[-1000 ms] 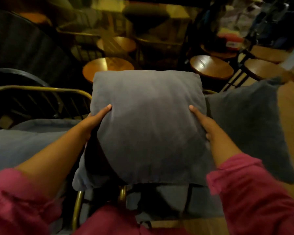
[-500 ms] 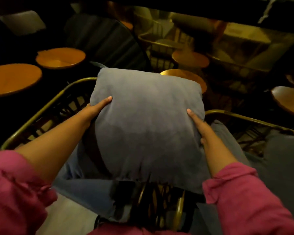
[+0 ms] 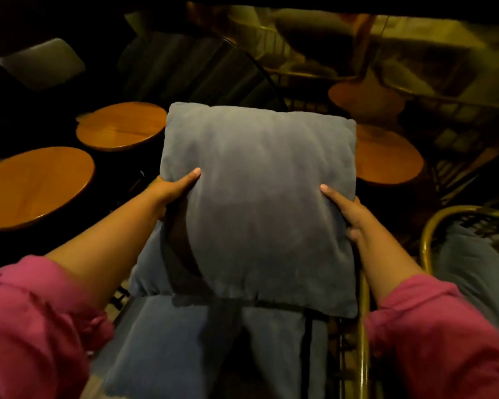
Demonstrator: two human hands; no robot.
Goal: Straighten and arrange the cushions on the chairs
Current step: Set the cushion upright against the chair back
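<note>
A square grey-blue cushion is held upright in front of me, over a chair. My left hand grips its left edge, thumb on the front face. My right hand grips its right edge the same way. Below it lies the chair's blue seat cushion, and a second blue cushion sits behind the held one at the left. The chair's brass frame runs down the right side. The held cushion hides the chair's backrest.
Round wooden tables stand at the left, left rear and right. A neighbouring brass-framed chair with a blue cushion is at the right edge. Dark chairs and more brass frames fill the dim background.
My view has swung left across the room; the tables and chairs behind have shifted right. Both hands keep the same hold on the cushion, which now hangs over a different chair seat.
</note>
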